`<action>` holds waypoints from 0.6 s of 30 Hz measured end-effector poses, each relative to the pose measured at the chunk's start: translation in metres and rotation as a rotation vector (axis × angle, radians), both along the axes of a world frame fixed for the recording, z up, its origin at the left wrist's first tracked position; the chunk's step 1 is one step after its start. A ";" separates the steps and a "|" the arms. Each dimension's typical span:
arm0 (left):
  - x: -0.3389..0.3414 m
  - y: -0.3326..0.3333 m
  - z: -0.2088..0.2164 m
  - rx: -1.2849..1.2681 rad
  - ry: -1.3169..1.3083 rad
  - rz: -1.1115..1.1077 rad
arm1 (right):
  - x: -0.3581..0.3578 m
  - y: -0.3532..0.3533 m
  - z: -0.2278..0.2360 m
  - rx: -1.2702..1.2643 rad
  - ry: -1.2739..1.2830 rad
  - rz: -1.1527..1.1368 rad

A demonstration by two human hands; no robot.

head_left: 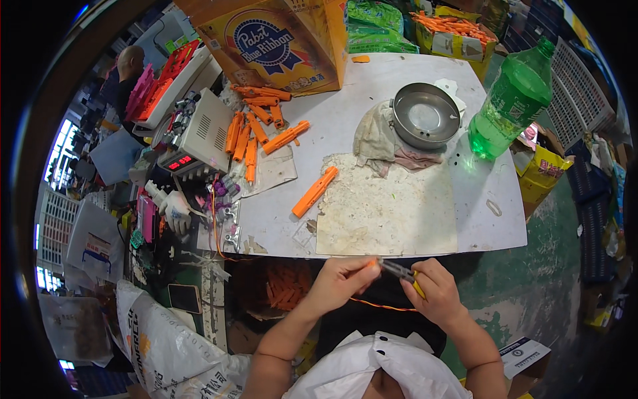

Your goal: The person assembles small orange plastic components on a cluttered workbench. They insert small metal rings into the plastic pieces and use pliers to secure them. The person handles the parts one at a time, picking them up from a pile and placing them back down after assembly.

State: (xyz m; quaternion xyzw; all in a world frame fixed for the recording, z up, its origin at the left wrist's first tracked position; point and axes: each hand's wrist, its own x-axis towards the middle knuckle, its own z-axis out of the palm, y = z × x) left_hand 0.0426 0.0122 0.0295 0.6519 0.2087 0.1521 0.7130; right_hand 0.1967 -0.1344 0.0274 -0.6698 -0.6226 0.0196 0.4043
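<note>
At the table's front edge, my left hand (344,282) is closed in a pinch on a small orange piece (373,263), mostly hidden by the fingers. My right hand (435,291) grips yellow-handled pliers (397,269), whose metal jaws reach the orange piece at my left fingertips. Below the hands, a thin red and yellow wire (382,306) runs across. One orange plastic housing (314,193) lies on the worn white board (392,226) beyond my left hand. A loose heap of similar orange housings (256,126) lies farther back on the left.
A metal bowl (426,116) rests on a rag (375,136); a green bottle (512,100) stands to its right. At the back is a cardboard box (272,46). A power supply unit (199,133) stands at left. More orange parts (289,284) sit under the table; a phone (185,298) lies lower left.
</note>
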 end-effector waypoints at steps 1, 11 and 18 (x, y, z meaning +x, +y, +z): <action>-0.005 0.002 0.001 -0.341 0.011 -0.106 | 0.003 -0.003 0.002 -0.004 -0.010 0.047; -0.011 0.018 -0.021 -0.923 -0.265 0.278 | 0.075 0.034 -0.015 -0.057 -0.175 -0.273; -0.019 0.012 0.002 -1.220 -0.384 0.405 | 0.063 -0.046 -0.035 0.048 0.447 -0.643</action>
